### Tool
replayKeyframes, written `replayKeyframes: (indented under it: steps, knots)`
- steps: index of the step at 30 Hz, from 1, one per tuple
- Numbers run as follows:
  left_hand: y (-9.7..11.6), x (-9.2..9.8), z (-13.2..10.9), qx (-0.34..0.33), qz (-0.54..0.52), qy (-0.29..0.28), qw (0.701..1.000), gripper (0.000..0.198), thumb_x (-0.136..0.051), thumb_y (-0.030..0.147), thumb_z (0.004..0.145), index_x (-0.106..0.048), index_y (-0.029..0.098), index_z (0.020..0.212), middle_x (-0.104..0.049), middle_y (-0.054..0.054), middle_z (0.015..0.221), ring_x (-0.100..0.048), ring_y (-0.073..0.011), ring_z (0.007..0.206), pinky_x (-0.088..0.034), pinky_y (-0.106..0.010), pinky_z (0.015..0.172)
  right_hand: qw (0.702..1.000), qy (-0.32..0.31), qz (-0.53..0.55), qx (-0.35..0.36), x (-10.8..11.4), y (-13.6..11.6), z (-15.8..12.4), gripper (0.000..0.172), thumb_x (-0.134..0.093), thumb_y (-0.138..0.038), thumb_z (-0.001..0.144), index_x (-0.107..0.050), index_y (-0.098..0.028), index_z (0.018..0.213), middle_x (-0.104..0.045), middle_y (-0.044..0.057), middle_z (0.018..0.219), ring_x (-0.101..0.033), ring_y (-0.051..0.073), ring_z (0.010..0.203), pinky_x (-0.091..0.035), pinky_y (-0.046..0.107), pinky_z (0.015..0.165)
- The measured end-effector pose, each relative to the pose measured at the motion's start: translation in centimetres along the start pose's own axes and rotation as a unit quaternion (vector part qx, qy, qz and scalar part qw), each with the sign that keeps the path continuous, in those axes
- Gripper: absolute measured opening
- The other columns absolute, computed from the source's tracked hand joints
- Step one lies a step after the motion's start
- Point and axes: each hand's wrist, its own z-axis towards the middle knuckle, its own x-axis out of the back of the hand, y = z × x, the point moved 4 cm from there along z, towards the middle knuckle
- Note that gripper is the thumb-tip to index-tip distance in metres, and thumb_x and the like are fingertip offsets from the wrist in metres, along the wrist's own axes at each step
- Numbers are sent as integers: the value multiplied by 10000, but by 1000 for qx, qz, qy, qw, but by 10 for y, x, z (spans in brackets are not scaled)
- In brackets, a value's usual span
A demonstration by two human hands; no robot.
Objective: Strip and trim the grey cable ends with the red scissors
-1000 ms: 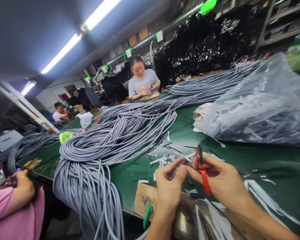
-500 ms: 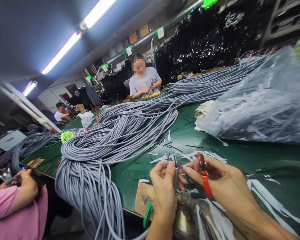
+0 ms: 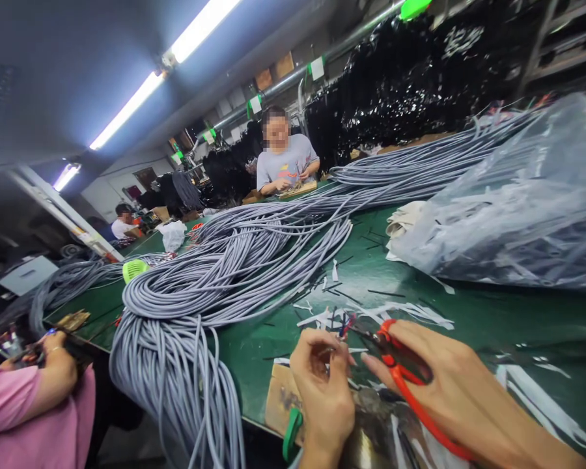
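Observation:
My left hand (image 3: 322,384) is closed, pinching the end of a grey cable whose thin coloured wires (image 3: 345,324) stick out above the fingers. My right hand (image 3: 434,378) is wrapped round red-handled scissors (image 3: 400,371), their dark blades pointing left at the wire ends. Both hands hover over the near edge of the green table (image 3: 254,339). White and black offcuts (image 3: 371,312) lie scattered just beyond the hands.
A big heap of grey cables (image 3: 215,280) crosses the table and hangs off its near edge. A clear plastic bag of scraps (image 3: 512,215) sits at right. A person in pink (image 3: 34,404) works at left; another person in grey (image 3: 286,163) sits across.
The scissors have tipped from upright to lying sideways, blades now at the wire ends. Both hands have dropped slightly lower, and my left hand has closed tighter round the cable end.

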Motion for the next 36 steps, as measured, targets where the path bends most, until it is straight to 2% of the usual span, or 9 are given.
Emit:
replayKeyframes:
  steps: [4,8,12,17,23,28,31,34,36]
  knots:
    - [4,3,-1,-52,76,10,996,173,-597,221,864,-580,185,695,-591,-12,674,-573,-145,632,-464,-218,610,996,-12,-77,49,-8,2,-5,227,-506,-302,856,-501,-245,637,-591,5,574,-557,159,477,-417,254,431]
    - [5,4,-2,-82,126,9,989,199,-544,130,854,-558,193,667,-569,-6,658,-556,-150,636,-439,-230,618,986,-6,-131,106,-8,-2,-8,179,-445,-169,810,-502,-247,658,-590,2,582,-561,154,482,-411,258,444]
    - [4,3,-3,-92,146,-10,985,231,-526,115,857,-523,198,641,-557,0,645,-561,-150,640,-431,-237,627,981,-12,-156,118,-8,0,-11,172,-437,-127,778,-491,-248,668,-583,-3,586,-558,151,489,-402,268,455]
    - [-3,3,-2,3,96,1,995,194,-581,197,857,-504,199,679,-552,23,638,-568,-114,562,-449,-199,561,970,-24,-186,156,-7,-1,-13,169,-439,-109,772,-500,-243,689,-582,-4,592,-572,158,495,-412,275,463]
    - [-7,3,2,90,24,27,995,262,-727,261,734,-473,203,756,-578,47,640,-585,-87,452,-438,-157,429,959,9,-215,185,-1,-6,-16,178,-440,-93,772,-519,-236,701,-591,-5,594,-597,170,506,-389,280,486]
    - [-1,1,1,100,-10,64,993,304,-734,239,717,-441,212,794,-606,53,663,-577,-67,454,-431,-134,432,986,2,-115,121,-5,6,-18,244,-429,-144,803,-453,-244,582,-554,-27,500,-498,132,391,-333,266,427]
    - [0,-1,-1,100,-20,82,991,320,-732,214,690,-442,219,825,-641,49,666,-610,-86,483,-460,-145,465,999,15,-37,8,-4,10,-8,364,-493,-373,877,-431,-244,542,-526,-27,454,-487,130,383,-365,247,412]
    - [-2,-2,-1,94,17,66,993,315,-718,158,658,-467,219,839,-681,31,654,-690,-142,611,-516,-184,572,996,-20,27,-84,-6,2,4,394,-616,-605,764,-527,-240,644,-599,-20,493,-547,152,400,-421,247,397]
    - [-4,-4,-2,101,53,33,993,297,-708,125,636,-492,214,820,-699,17,639,-709,-169,659,-525,-202,610,995,-9,42,-92,-7,-6,9,419,-639,-649,716,-551,-239,697,-642,-9,533,-580,167,415,-446,254,407]
